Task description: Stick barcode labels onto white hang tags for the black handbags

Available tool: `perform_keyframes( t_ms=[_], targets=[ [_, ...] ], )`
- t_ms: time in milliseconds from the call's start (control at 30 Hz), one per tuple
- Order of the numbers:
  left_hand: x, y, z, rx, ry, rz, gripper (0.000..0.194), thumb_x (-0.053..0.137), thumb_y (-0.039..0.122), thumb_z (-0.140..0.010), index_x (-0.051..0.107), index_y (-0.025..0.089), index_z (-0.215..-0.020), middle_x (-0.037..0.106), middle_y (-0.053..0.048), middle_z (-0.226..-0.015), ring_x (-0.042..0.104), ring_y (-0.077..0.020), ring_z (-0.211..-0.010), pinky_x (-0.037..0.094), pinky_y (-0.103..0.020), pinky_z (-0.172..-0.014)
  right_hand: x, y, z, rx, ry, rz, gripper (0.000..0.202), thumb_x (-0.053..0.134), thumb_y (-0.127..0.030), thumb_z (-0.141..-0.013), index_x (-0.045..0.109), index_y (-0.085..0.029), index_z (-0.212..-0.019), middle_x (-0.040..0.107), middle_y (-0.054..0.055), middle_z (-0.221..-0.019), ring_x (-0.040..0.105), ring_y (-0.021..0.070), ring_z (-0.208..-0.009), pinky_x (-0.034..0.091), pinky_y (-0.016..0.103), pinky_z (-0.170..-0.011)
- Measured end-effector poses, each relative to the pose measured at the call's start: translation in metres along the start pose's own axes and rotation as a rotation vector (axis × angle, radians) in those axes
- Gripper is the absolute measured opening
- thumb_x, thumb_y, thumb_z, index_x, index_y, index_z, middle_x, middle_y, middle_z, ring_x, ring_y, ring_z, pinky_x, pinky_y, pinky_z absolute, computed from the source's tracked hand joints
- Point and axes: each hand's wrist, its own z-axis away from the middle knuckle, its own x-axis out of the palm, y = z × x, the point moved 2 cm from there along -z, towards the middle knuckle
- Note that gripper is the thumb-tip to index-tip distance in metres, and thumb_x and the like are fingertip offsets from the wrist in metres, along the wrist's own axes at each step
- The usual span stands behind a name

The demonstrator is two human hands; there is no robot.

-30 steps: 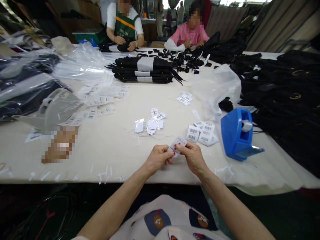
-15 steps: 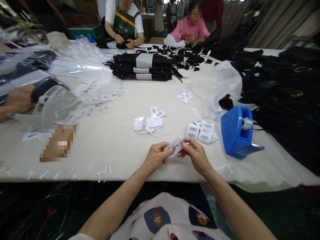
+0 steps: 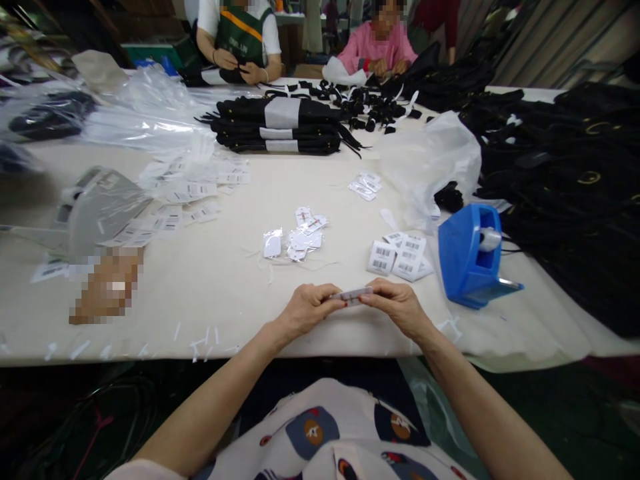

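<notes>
Both my hands hold a small white stack of printed tags [image 3: 354,295] just above the table's near side, tilted so its face shows only as a thin strip. My left hand [image 3: 306,310] pinches one end with thumb and fingers. At the other end, my right hand [image 3: 401,305] grips it the same way. Beyond them lies a loose pile of white tags with strings [image 3: 306,241], beside a tag packet in clear film [image 3: 273,244]. Several barcode label sheets [image 3: 400,257] rest beyond my right hand, near a blue tape dispenser [image 3: 469,257].
A grey tape dispenser [image 3: 100,207] and barcode labels [image 3: 165,223] lie at left. Stacked black bundles with pale bands [image 3: 280,123] stand ahead. Clear plastic [image 3: 435,157] and heaped black goods [image 3: 575,180] occupy the right. Two co-workers [image 3: 245,40] sit across the table.
The tag stack has turned from face-up and slanted to nearly level and edge-on between my hands. A co-worker's hand at far left has left view, and the dark bagged item there has shifted away.
</notes>
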Motion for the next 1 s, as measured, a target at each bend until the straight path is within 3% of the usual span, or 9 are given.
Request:
perform_keyframes(
  t_ms=[133, 267, 467, 600, 767, 1000],
  targets=[
    [-0.005, -0.007, 0.004, 0.248, 0.121, -0.422, 0.020, 0.048, 0.029, -0.084, 0.066, 0.021, -0.079, 0.061, 0.000, -0.061, 0.051, -0.0105, -0.058, 0.033, -0.025, -0.064, -0.004, 0.008, 0.004, -0.169, 0.036, 0.108, 0.011, 0.064, -0.030, -0.073, 0.069, -0.020, -0.073, 0.062, 0.003, -0.072, 0.057, 0.0147, -0.069, 0.045, 0.027, -0.062],
    [-0.004, -0.016, 0.012, 0.526, 0.271, -0.786, 0.025, 0.041, 0.022, -0.088, 0.062, 0.016, -0.075, 0.055, -0.001, -0.054, 0.046, -0.0110, -0.053, 0.028, -0.027, -0.059, -0.007, 0.017, 0.011, -0.374, 0.081, 0.335, 0.017, 0.054, -0.020, -0.078, 0.069, -0.023, -0.085, 0.065, 0.004, -0.083, 0.061, 0.0142, -0.076, 0.049, 0.027, -0.068],
    [-0.001, -0.020, 0.020, 0.754, 0.291, -1.034, 0.017, 0.040, 0.011, -0.086, 0.057, 0.013, -0.084, 0.053, 0.000, -0.056, 0.043, -0.0119, -0.055, 0.028, -0.029, -0.058, -0.008, 0.026, 0.020, -0.514, 0.069, 0.586, 0.021, 0.049, -0.021, -0.082, 0.069, -0.024, -0.088, 0.067, 0.006, -0.087, 0.062, 0.0144, -0.078, 0.052, 0.027, -0.069],
    [-0.005, -0.025, 0.026, 0.762, 0.296, -1.092, 0.014, 0.042, 0.010, -0.085, 0.055, 0.013, -0.088, 0.057, -0.004, -0.067, 0.046, -0.0132, -0.061, 0.030, -0.030, -0.060, -0.011, 0.030, 0.022, -0.512, 0.092, 0.667, 0.023, 0.047, -0.021, -0.084, 0.068, -0.025, -0.089, 0.067, 0.006, -0.087, 0.062, 0.0144, -0.078, 0.052, 0.027, -0.068],
    [-0.012, -0.031, 0.031, 0.727, 0.207, -1.123, 0.015, 0.040, 0.011, -0.085, 0.054, 0.014, -0.088, 0.057, -0.005, -0.073, 0.047, -0.0143, -0.065, 0.032, -0.031, -0.062, -0.015, 0.034, 0.023, -0.609, 0.060, 0.779, 0.023, 0.046, -0.019, -0.084, 0.069, -0.024, -0.087, 0.068, 0.007, -0.086, 0.062, 0.0152, -0.075, 0.051, 0.028, -0.065],
    [-0.024, -0.021, 0.040, 0.560, 0.055, -1.054, 0.019, 0.039, 0.013, -0.080, 0.057, 0.013, -0.088, 0.056, -0.008, -0.077, 0.050, -0.0184, -0.071, 0.037, -0.035, -0.067, -0.018, 0.041, 0.025, -0.643, -0.025, 0.871, 0.026, 0.042, -0.018, -0.087, 0.065, -0.024, -0.096, 0.067, 0.007, -0.096, 0.062, 0.0161, -0.085, 0.050, 0.033, -0.073]
  ],
)
